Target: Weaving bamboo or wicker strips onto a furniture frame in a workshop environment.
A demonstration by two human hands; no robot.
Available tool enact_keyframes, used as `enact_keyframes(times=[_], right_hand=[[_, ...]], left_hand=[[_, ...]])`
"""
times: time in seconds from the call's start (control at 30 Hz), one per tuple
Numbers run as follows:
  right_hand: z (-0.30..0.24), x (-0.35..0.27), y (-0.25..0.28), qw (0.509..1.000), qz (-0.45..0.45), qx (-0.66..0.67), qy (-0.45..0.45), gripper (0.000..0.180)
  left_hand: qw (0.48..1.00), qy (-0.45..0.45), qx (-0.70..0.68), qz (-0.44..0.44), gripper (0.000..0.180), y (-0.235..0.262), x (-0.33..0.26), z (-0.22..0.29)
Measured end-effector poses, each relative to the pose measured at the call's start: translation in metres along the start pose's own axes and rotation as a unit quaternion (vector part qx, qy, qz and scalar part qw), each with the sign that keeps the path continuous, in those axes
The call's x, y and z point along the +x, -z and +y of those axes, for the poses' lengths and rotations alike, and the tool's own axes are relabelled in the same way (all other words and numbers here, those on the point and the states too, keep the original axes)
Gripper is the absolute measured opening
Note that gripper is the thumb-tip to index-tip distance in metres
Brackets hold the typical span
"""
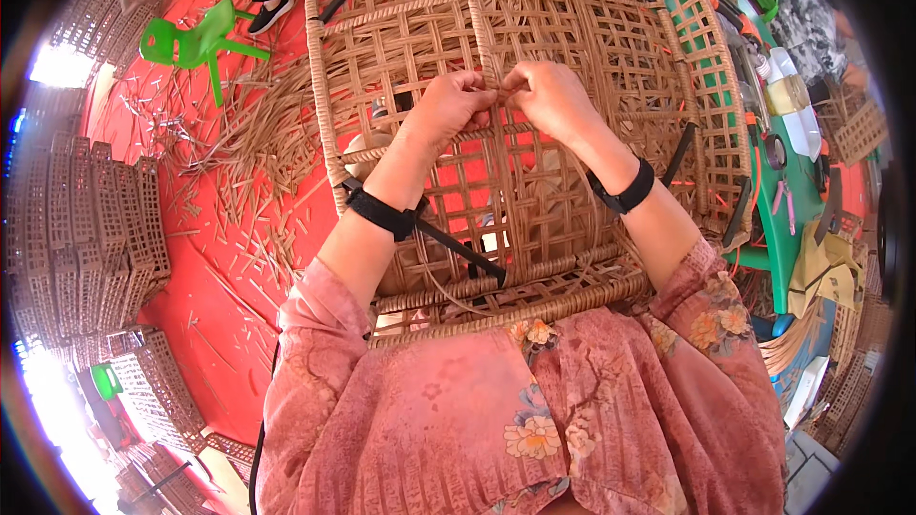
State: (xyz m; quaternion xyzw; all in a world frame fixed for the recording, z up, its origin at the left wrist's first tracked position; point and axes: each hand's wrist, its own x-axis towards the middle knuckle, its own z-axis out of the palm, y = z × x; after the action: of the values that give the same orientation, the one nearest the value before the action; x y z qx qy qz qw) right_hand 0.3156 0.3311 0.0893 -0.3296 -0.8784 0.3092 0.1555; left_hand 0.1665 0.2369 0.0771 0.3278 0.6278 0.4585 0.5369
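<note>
A large brown wicker piece [558, 186] with an open woven lattice lies across my lap, its edges bound with wrapped strips. My left hand [448, 110] and my right hand [553, 100] meet over its middle. The fingers of both are closed in a pinch on a thin brown weaving strip [503, 95], beside the wrapped middle rib [474, 10]. The strip is partly hidden by my fingertips. Dark bars [458, 246] cross the lattice in several places. I wear a black band on each wrist.
Cut strips [267, 181] litter the red floor at left, near a green plastic chair [196, 38] and another person's shoe [271, 15]. Stacked woven panels [86, 229] stand far left. At right, a green table [780, 262] bears pink-handled pliers [782, 202] and a tape roll [775, 151].
</note>
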Motion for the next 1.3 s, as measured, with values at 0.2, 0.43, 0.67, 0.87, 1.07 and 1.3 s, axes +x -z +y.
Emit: enact_keyframes(times=[0.2, 0.43, 0.67, 0.87, 1.07, 1.3], right_hand=[[-0.002, 0.0, -0.004, 1.0, 0.005, 0.017, -0.015, 0.019], [-0.004, -0.002, -0.019, 0.994, 0.06, 0.083, -0.024, 0.026], [-0.015, -0.003, -0.002, 0.991, -0.025, 0.125, 0.033, 0.055], [0.0, 0.0, -0.007, 0.901, -0.105, 0.413, -0.08, 0.057], [-0.022, 0.003, 0.01, 0.929, -0.162, 0.318, -0.099, 0.053], [-0.031, 0.005, -0.003, 0.957, -0.112, 0.247, -0.099, 0.063]], left_hand=[[0.999, 0.018, -0.048, 0.011, 0.01, -0.002, -0.002, 0.0], [0.998, 0.006, -0.054, 0.026, 0.028, -0.002, -0.004, 0.004], [0.997, 0.036, -0.053, 0.031, 0.022, 0.0, -0.003, 0.007], [0.981, -0.037, 0.183, -0.062, 0.015, 0.013, 0.0, 0.011], [0.961, 0.048, 0.253, -0.104, 0.02, 0.045, -0.028, 0.041], [0.861, -0.377, 0.097, -0.327, 0.02, 0.009, -0.153, 0.092]])
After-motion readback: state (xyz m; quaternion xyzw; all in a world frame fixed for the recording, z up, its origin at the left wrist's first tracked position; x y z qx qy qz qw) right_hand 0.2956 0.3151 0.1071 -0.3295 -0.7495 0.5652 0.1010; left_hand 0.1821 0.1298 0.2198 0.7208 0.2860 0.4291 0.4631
